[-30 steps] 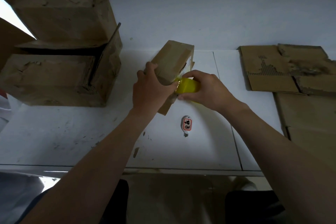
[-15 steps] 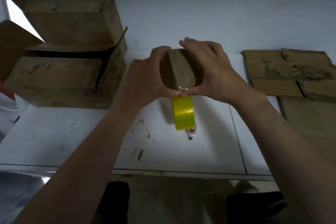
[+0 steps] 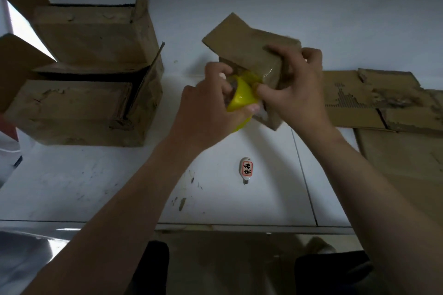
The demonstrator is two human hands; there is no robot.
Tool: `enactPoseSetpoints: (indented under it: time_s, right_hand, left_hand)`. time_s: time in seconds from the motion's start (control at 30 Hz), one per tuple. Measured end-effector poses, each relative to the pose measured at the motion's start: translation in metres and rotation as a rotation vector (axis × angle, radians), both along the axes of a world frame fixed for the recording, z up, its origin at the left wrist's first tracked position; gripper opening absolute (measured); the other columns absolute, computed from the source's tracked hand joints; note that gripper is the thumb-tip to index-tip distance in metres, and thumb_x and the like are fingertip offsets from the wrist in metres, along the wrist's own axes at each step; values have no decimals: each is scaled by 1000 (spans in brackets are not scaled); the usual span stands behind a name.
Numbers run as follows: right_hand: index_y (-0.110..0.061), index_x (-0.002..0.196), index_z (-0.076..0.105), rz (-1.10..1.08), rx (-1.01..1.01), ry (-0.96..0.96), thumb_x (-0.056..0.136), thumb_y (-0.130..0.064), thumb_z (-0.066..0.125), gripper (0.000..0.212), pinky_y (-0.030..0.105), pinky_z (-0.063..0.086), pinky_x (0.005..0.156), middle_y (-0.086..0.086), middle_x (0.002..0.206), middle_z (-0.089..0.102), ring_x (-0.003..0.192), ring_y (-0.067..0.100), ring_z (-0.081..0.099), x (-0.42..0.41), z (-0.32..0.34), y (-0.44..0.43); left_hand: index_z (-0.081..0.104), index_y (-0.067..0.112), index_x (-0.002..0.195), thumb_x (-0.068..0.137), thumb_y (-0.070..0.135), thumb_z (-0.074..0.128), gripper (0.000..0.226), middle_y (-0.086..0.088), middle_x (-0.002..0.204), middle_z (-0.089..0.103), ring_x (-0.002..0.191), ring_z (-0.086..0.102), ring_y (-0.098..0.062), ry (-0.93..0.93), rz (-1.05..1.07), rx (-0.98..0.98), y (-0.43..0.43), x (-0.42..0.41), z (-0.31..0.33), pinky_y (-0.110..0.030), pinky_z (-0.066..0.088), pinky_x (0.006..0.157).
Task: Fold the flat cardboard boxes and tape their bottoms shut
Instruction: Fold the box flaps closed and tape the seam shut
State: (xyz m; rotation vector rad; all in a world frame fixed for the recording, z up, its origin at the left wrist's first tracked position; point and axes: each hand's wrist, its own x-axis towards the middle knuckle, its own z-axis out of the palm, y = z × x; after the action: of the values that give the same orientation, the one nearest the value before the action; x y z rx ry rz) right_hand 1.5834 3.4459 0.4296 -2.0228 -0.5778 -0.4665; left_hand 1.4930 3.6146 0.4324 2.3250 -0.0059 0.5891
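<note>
**A:** Which step is this?

**B:** Taping, I judge. The right hand (image 3: 297,93) clamps the small box (image 3: 247,40), its thumb pinning the clear tape strip (image 3: 271,72). The left hand (image 3: 211,108), just beside it, grips the yellow tape roll (image 3: 239,98) against the box's near end.

**A:** How does the box lie?

**B:** Tilted. Its long axis seems to run from beyond the left fingers down toward the right wrist.

**A:** Next?

**B:** Probably pull the strip taut, press it down and cut it. The cutter (image 3: 246,170) lies on the bench (image 3: 96,187), nearer than both hands.
</note>
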Motion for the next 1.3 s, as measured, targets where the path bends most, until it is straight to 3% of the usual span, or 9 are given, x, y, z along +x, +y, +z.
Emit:
enactPoseSetpoints:
  time_s: [0.1, 0.3, 0.43, 0.63, 0.87, 1.03, 1.17, 1.23, 1.3]
  right_hand:
    - [-39, 126, 61, 21, 95, 96, 67, -31, 81, 62, 18, 49, 93, 6, 119, 45, 104, -7, 50, 1, -13, 4]
    - [-29, 128, 55, 141, -16, 212, 78, -30, 80, 56, 14, 46, 92, 1, 125, 39, 106, -9, 47, -5, -46, 11]
    - [-22, 130, 49, 85, -27, 178, 87, -52, 68, 56, 4, 39, 87, 1, 131, 36, 109, 2, 50, -9, -52, 27]
    - [-6, 132, 50, -8, -182, 30, 95, -48, 60, 57, 41, 51, 89, 22, 134, 38, 104, 36, 58, -15, -55, 38]
    - [-11, 135, 47, 39, -248, 46, 91, -65, 45, 69, 32, 49, 88, 18, 135, 36, 105, 33, 58, -11, -52, 33]
    - [-24, 141, 39, 93, -286, 132, 91, -68, 49, 67, 35, 44, 96, 9, 153, 29, 135, 24, 43, -7, -45, 22]
    - [-20, 111, 52, -24, -151, 24, 101, -54, 46, 36, 31, 45, 72, -3, 109, 57, 89, 10, 56, -12, -39, -5]
    - [-20, 84, 61, 40, -275, -28, 103, -44, 46, 34, 32, 43, 62, -10, 74, 59, 65, 8, 54, -14, -40, -18]
    - [-24, 83, 72, 216, -563, 53, 100, -39, 53, 30, 31, 48, 64, -12, 67, 63, 62, 7, 59, -19, -48, -25]
  left_hand:
    - [51, 17, 118, 84, 41, 69, 45, 6, 77, 70, 67, 67, -15, -69, -26, 59, 1, -4, -2, -40, 55, 67]
    - [51, 25, 114, 89, 39, 71, 35, 24, 67, 43, 57, 46, 4, 44, 25, 231, 7, -7, -22, -6, 34, 52]
    - [47, 26, 113, 93, 48, 65, 35, 19, 74, 51, 66, 57, -11, 69, 75, 250, 5, -8, -26, -25, 42, 58]
    - [46, 30, 112, 96, 52, 56, 28, 8, 87, 64, 67, 67, -16, 166, 143, 199, 7, -9, -20, -33, 54, 62]
    - [54, 40, 106, 98, 45, 53, 10, 9, 83, 70, 50, 68, -11, 337, 180, 162, 29, -8, -23, -38, 62, 61]
    - [60, 37, 101, 100, 47, 51, 13, 7, 91, 70, 57, 68, -12, 282, 191, 211, 31, -5, -28, -35, 61, 58]
    - [61, 38, 96, 99, 46, 53, 11, 9, 90, 69, 55, 68, -10, 281, 187, 150, 29, -3, -31, -37, 62, 58]
    - [62, 38, 97, 99, 47, 53, 13, 8, 90, 69, 55, 68, -11, 269, 196, 158, 28, -2, -31, -35, 61, 57]
    - [62, 37, 96, 99, 48, 53, 15, 8, 89, 69, 56, 68, -11, 268, 204, 167, 28, -1, -31, -34, 60, 56]
